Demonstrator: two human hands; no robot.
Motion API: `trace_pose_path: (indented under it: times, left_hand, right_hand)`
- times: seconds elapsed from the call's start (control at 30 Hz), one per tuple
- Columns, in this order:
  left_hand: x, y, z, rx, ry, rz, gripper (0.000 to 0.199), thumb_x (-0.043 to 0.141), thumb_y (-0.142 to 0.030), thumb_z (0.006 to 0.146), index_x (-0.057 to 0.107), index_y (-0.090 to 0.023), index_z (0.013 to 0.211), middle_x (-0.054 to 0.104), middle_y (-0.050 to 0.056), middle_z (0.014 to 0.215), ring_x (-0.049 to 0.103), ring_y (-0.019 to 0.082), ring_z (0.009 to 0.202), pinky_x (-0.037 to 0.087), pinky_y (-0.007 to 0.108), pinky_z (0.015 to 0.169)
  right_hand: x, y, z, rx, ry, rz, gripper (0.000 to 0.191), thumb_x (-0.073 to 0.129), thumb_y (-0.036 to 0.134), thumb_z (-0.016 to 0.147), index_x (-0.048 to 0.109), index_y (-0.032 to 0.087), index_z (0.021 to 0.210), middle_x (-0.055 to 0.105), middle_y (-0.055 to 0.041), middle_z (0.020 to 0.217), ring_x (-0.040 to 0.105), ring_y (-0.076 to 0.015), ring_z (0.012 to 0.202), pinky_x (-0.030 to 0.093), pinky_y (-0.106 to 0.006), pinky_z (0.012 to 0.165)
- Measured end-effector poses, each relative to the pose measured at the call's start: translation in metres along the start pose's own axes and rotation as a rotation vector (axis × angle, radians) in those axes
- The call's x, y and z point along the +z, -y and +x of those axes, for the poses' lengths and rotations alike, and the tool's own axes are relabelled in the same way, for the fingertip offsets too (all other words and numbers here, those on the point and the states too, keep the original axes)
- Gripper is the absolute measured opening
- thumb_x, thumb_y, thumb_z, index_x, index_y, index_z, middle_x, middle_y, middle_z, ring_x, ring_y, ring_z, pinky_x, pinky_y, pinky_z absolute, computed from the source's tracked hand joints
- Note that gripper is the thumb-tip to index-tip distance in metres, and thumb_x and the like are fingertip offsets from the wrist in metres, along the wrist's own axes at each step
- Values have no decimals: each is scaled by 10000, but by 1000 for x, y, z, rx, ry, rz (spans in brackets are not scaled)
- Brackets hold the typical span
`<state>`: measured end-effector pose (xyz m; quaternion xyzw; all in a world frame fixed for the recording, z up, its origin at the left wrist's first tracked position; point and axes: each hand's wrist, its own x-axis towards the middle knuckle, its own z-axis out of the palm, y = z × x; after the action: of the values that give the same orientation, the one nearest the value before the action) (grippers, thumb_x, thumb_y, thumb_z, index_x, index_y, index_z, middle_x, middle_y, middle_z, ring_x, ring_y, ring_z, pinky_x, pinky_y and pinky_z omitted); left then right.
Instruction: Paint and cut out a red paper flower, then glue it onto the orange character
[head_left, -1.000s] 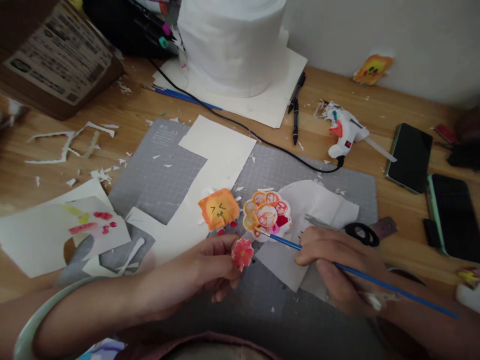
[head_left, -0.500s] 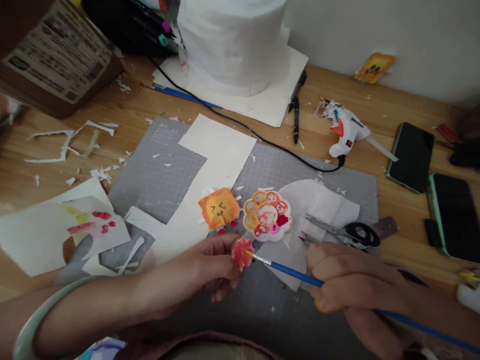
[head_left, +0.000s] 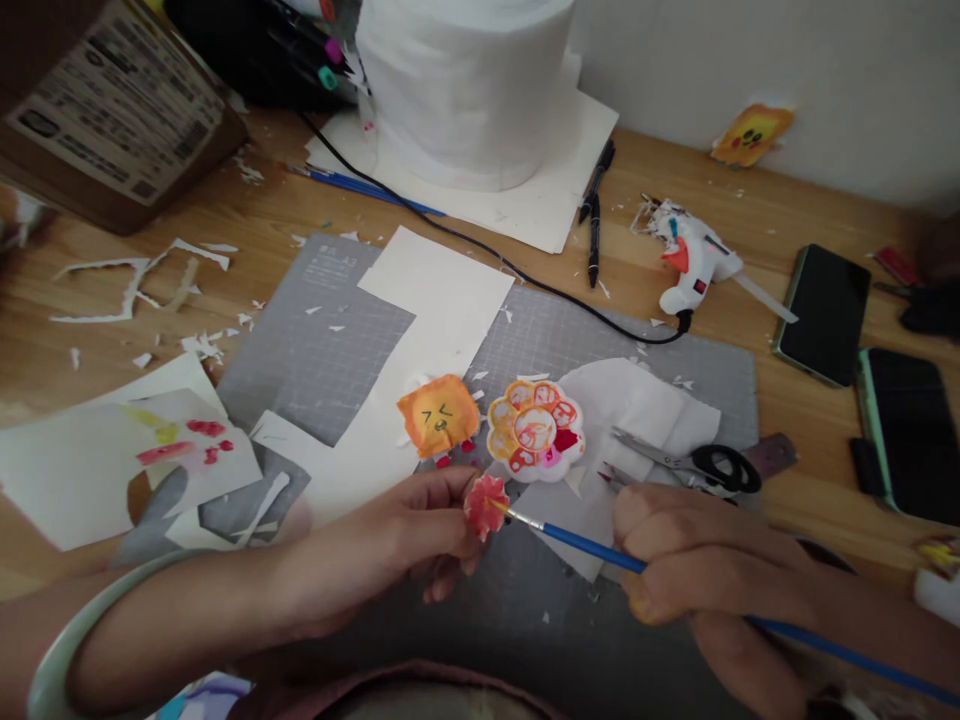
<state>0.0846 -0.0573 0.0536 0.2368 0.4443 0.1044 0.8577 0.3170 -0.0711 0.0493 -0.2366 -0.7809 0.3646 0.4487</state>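
Between the thumb and fingers of my left hand is a small red paper flower with a wavy edge. My right hand grips a blue paintbrush, its tip touching the middle of the flower. A second red-tipped brush pokes out by the right fingers; its handle is hidden. Just beyond the flower lies a flower-shaped paint palette with orange, red and pink wells. Left of it rests an orange square paper figure with a drawn face.
A grey cutting mat carries white paper, crumpled tissue and scissors. Behind are a tissue roll, a glue gun with its black cord, and pens. Two phones lie right; a cardboard box stands left.
Hardly anything differs. Both hands keep their places, and the brush tip still rests at the flower's middle; the whole view has shifted very slightly.
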Motion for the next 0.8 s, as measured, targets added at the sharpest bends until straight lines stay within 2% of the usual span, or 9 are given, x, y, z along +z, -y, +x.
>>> trace_pose_path:
  times: [0.13,0.23,0.3,0.4,0.47,0.63,0.7,0.8]
  left_hand:
    - [0,0,0,2,-1,-10,101,634,-223,661,539,-193,681,491,-56,624,413,87,541,339,209,491]
    - [0,0,1,2,7,-15,107,642,-233,667,544,-194,682,496,-57,620,415,85,542,345,199,493]
    - [0,0,1,5,9,-16,101,640,-229,667,545,-194,677,498,-56,619,420,86,547,348,196,492]
    - [0,0,2,7,8,-11,103,636,-232,659,541,-195,672,494,-56,613,420,88,545,347,199,490]
    - [0,0,1,4,-5,-5,116,640,-240,656,536,-193,671,489,-57,614,416,85,540,343,204,495]
    - [0,0,0,-2,9,-3,100,626,-232,667,536,-194,688,493,-58,625,413,84,543,340,203,498]
    - [0,0,0,-3,1,6,103,629,-235,662,537,-196,683,493,-58,623,417,87,543,346,207,493]
    - [0,0,1,-1,-12,11,115,638,-244,657,535,-195,676,488,-58,620,420,85,541,347,207,495]
  right_hand:
    - [2,-3,-3,-9,-52,15,255,331,202,1005,584,178,987,582,-13,620,529,-142,498,517,-255,521]
    - [-3,-1,-1,-8,-23,15,282,325,215,1010,604,178,999,600,-20,626,552,-146,507,522,-254,506]
    - [-11,3,5,12,56,6,288,311,202,1012,598,179,1013,621,-26,640,587,-147,532,542,-252,532]
    - [-26,8,14,63,278,-16,185,399,157,976,577,174,1021,668,-39,721,660,-151,637,586,-259,637]
    - [-29,9,15,67,331,-25,148,431,150,961,568,177,1011,669,-37,735,667,-151,656,592,-262,646]
    - [-7,1,2,7,14,-27,272,326,228,1018,588,188,959,610,-14,624,592,-134,511,539,-247,512]
    - [1,-1,-2,-1,-20,-21,281,332,236,1022,600,195,946,608,-12,618,592,-133,504,529,-242,509]
    - [-2,1,0,-11,-40,-7,292,324,236,1024,599,188,936,589,-11,606,574,-132,499,521,-235,510]
